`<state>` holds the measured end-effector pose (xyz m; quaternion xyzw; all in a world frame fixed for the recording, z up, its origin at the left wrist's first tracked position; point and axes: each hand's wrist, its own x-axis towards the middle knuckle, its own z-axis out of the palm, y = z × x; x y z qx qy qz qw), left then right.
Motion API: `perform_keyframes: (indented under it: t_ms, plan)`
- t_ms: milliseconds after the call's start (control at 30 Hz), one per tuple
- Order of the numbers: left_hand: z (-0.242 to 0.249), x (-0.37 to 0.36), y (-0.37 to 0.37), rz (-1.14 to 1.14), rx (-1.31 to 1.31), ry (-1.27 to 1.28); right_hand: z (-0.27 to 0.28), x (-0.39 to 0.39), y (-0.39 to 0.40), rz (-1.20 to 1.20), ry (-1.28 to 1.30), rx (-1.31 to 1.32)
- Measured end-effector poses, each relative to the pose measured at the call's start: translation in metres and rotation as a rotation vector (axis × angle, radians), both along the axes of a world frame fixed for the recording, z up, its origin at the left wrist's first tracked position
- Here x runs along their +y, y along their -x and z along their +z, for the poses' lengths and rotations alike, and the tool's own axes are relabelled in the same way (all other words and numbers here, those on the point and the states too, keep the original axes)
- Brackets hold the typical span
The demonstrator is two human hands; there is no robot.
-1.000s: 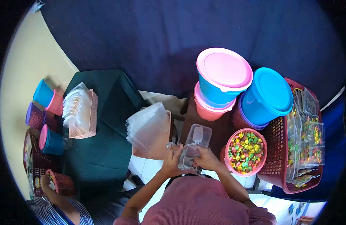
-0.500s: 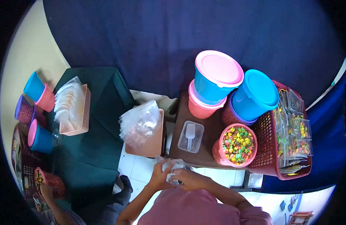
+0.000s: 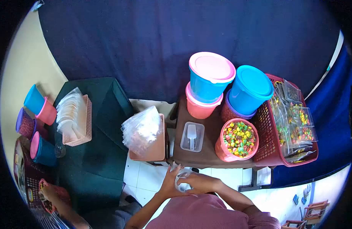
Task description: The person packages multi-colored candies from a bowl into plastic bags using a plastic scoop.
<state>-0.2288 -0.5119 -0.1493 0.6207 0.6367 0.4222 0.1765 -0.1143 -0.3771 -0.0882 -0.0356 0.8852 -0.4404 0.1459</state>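
Close to my body, at the lower middle, a clear plastic bag (image 3: 183, 178) is between my hands. My left hand (image 3: 169, 184) is wrapped round its left side. My right hand (image 3: 200, 183) reaches across from the right with its fingers bent at the bag's opening; its fingertips are partly hidden. Beyond them, a stack of clear bags (image 3: 142, 131) lies over a pink tray (image 3: 148, 154). To the right, a white scoop (image 3: 192, 135) rests in a clear shallow container (image 3: 199, 145), near a pink bucket (image 3: 218, 149) of colourful candy-like pieces.
Lidded buckets (image 3: 210, 91) and a blue-lidded bucket (image 3: 252, 91) stand behind. A red basket (image 3: 264, 133) of filled bags is at right. On the left, a green-covered table (image 3: 103, 152) holds a basket of bags (image 3: 77, 141); a co-worker's hand (image 3: 50, 194) is at another bucket.
The view has shifted slightly. The bag between my hands is more upright, showing a rounder opening. The co-worker's hand has moved over the left bucket.
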Motion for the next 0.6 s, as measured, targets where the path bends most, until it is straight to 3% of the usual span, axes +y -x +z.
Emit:
perform_keyframes:
  t_ms: [167,267,333,400,467,533,600]
  plan:
    - [-0.019,-0.006,0.005,0.255,0.105,-0.014,0.022,0.019,0.014,-0.016,0.151,0.19]
    - [-0.024,-0.011,0.008,0.429,0.108,-0.042,0.016,0.047,0.03,-0.385,0.294,0.35]
    - [-0.018,-0.013,0.01,0.486,0.079,-0.014,-0.021,0.072,0.052,-0.645,0.231,0.446]
    - [-0.005,-0.014,0.011,0.522,0.015,0.09,-0.086,0.107,0.073,-0.832,-0.004,0.313]
    - [-0.007,-0.011,0.012,0.558,-0.025,0.052,-0.166,0.142,0.091,-0.767,-0.353,-0.051]
    - [-0.005,-0.005,0.014,0.58,-0.055,-0.003,-0.21,0.16,0.098,-0.718,-0.455,-0.188]
    - [-0.001,0.002,0.013,0.631,-0.069,-0.037,-0.216,0.159,0.108,-0.669,-0.557,-0.324]
